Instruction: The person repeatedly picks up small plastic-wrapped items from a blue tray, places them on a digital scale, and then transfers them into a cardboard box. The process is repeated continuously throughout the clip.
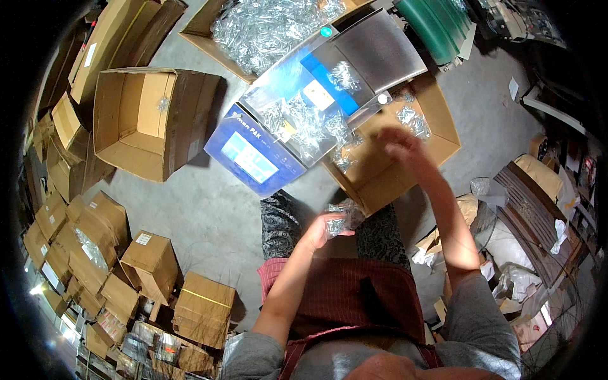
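My left hand (320, 233) is closed around a small clear plastic bag (335, 225) with shiny metal pieces in it, held low in front of my apron. Motion blurs my right hand (403, 147), which hangs over an open cardboard box (383, 183); its fingers cannot be made out. Inside that box lie more clear bags of small metal parts (413, 121). Just left of it stands a blue and steel packing machine (259, 152), its top strewn with several clear bags of metal pieces (304, 126). The machine's screen (252, 157) is lit.
Beyond the machine, a large carton (193, 31) is heaped with bagged metal parts. An open carton (120, 149) stands to the left on the concrete floor (202, 234). Closed boxes (149, 263) pile up at the lower left. A green machine part (437, 31) is at the far right.
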